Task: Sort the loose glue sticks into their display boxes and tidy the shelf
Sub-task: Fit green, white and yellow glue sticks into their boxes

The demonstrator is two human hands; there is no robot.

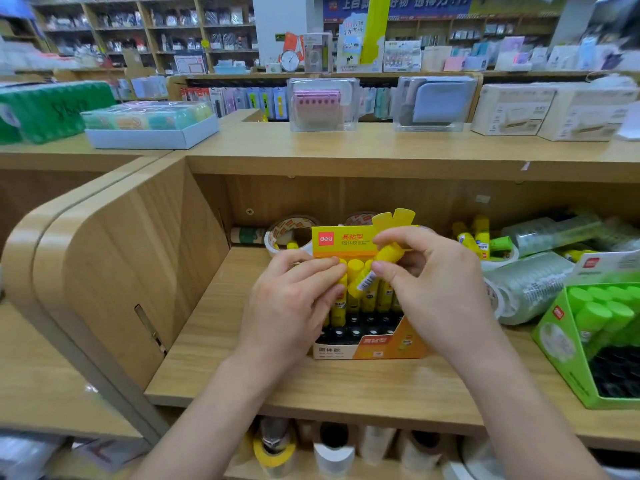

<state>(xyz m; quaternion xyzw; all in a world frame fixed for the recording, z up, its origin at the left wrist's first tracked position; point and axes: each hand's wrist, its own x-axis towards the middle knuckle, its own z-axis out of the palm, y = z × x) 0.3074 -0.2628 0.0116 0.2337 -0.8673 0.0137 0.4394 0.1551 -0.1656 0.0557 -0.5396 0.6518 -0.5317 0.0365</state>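
A yellow and orange display box stands on the wooden shelf, with several yellow glue sticks upright in its back rows and dark holes bare in front. My right hand pinches a tilted yellow glue stick above the box. My left hand holds an upright stick at the box's left end. More loose yellow sticks lie at the back right. A green display box of green-capped sticks stands at the right.
Rolls of tape sit behind the yellow box, and wrapped clear tape rolls lie to its right. The shelf's curved wooden side panel closes the left. More tape rolls stand on the shelf below.
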